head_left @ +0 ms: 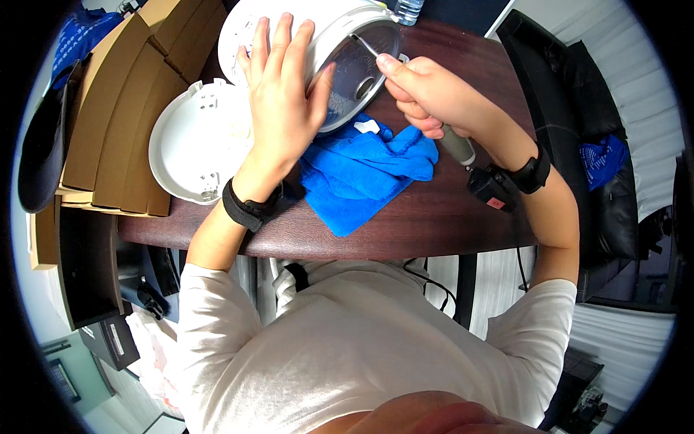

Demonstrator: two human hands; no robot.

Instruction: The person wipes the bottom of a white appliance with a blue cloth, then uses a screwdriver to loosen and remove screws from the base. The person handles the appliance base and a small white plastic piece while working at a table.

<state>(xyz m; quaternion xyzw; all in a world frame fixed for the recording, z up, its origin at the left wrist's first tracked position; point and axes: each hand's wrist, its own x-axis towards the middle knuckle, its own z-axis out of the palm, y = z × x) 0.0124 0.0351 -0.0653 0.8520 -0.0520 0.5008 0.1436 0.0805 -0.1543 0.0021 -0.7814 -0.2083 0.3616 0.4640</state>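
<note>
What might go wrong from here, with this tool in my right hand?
The tool's metal shaft, pointing from your right hand toward the round see-through panel, could slip and scratch it. A slip leftward might jab your left hand, whose thumb is near the tip. The panel also looks tilted, so hard pressure might shift it.

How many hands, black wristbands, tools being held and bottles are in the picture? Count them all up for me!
Hands: 2 (left hand, right hand)
Black wristbands: 2 (left wristband, right wristband)
Held tool: 1
Bottle: 1
Total: 6
</note>
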